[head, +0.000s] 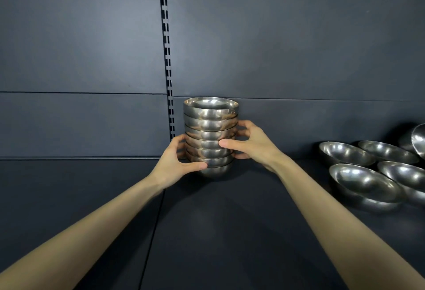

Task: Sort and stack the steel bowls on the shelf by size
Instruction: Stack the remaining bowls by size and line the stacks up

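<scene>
**Grip on a nested bowl stack (211,138), back of the shelf (207,232)**

Stands upright close to the dark back panel (92,59), just right of the slotted upright (166,48). Hard to tell whether resting on the shelf or barely lifted.

Clasped on both sides. Left hand (177,161) curled round the lower bowls, thumb across the front. Right hand (253,145) a little higher, fingers (243,126) wrapped behind.

Polished, rigid, thin-walled metal with rounded sides and narrow rims. Probably slick under skin and fairly heavy as a pile. Not fragile, but apt to shift bowl on bowl if tipped.

Best taken low, near the bottom bowl, with a steadying hold midway up.

Wider, shallower loose bowls (365,184) lying well apart to the right, some overlapping, one tilted on edge.
</scene>
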A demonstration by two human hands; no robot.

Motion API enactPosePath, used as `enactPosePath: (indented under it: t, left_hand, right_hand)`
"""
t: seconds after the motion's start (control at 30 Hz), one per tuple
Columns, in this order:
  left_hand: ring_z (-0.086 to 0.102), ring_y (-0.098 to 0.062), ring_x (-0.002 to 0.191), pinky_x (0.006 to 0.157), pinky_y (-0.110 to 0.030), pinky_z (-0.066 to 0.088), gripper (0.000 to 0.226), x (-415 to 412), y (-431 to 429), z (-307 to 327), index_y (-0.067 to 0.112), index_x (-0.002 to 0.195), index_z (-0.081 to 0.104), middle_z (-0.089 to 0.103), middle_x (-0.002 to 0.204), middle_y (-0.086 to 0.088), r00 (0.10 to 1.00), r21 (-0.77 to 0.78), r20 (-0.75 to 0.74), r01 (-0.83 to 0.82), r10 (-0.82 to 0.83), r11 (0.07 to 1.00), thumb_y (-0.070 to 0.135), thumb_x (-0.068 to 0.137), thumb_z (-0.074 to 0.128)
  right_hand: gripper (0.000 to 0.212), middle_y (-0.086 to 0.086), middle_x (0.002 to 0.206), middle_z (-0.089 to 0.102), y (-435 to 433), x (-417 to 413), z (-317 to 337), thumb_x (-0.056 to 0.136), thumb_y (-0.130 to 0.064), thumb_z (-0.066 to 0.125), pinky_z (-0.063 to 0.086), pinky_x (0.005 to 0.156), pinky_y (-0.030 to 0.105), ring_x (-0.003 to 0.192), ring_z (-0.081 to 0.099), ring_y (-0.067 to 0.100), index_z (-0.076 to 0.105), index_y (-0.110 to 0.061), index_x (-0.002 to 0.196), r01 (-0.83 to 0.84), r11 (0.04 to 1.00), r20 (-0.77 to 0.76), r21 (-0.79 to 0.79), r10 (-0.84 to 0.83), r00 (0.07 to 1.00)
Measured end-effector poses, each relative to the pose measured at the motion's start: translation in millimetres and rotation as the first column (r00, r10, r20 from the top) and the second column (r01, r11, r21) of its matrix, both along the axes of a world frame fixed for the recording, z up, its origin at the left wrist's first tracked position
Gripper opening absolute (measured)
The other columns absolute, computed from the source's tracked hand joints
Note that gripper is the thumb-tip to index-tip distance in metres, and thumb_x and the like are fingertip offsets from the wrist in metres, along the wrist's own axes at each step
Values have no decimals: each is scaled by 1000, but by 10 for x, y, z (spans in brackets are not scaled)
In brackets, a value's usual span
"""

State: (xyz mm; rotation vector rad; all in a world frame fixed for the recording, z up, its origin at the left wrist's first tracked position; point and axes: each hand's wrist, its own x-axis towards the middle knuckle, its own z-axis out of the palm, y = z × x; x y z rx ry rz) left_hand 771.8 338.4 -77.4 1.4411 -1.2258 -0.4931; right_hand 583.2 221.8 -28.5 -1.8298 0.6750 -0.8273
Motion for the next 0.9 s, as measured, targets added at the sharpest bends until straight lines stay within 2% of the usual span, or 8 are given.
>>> enactPosePath:
  t: [0.13,0.27,0.5,0.63,0.67,0.73,0.8,0.9]
  left_hand:
    - [63,-6,98,81,-19,52,81,96,25,-2,17,131,44,62,113,4,1000,-5,-11,9,-9,1000,16,63,87]
    - [62,-12,103,77,-16,51,82,127,34,-12,16,132,43,61,116,1,1000,2,-5,6,-6,1000,16,64,87]
    - [57,-14,116,101,-34,47,83,111,82,31,18,138,39,58,126,3,999,57,51,11,-14,998,21,69,84]
    - [54,17,93,75,0,41,76,60,172,70,22,138,38,53,111,28,979,92,203,-55,36,994,27,75,80]
    - [55,15,94,75,0,40,74,49,205,88,20,139,39,55,114,24,967,99,247,-83,56,992,28,77,78]
    - [53,-4,111,89,-14,41,69,22,287,124,16,138,41,55,129,5,935,126,342,-140,89,982,32,80,75]
    - [48,-18,124,101,-28,40,66,-13,379,151,14,137,43,50,137,-5,893,171,440,-188,96,967,36,82,72]
    - [47,-17,126,100,-25,36,60,-146,528,196,13,134,48,52,136,-5,838,205,541,-216,73,955,37,84,70]
  right_hand:
    - [68,-6,118,60,37,88,6,70,-30,85,59,82,38,106,64,14,45,-29,125,14,1000,-12,4,-14,1000]
    - [71,-6,119,59,56,109,6,71,-30,84,59,80,36,107,63,13,44,-27,129,21,1000,-24,5,-21,999]
    - [65,-8,122,58,83,79,16,73,-32,83,57,77,30,108,61,11,42,-34,124,35,999,-72,-11,-36,997]
    - [81,1,135,52,121,-13,19,74,-33,82,54,76,26,119,56,17,39,-24,142,69,995,-143,-68,-79,987]
    - [81,3,137,50,128,-53,19,74,-34,81,53,84,29,122,53,19,39,-22,143,90,990,-173,-108,-108,979]
    - [79,6,141,48,158,-161,32,76,-35,80,45,98,32,126,50,21,40,-20,143,122,971,-246,-207,-172,954]
    - [75,6,145,45,205,-283,61,79,-34,77,40,101,30,130,47,22,41,-19,142,119,951,-312,-284,-210,927]
    - [71,6,148,41,313,-523,138,83,-32,74,33,99,25,135,39,23,40,-18,143,97,912,-378,-398,-260,888]
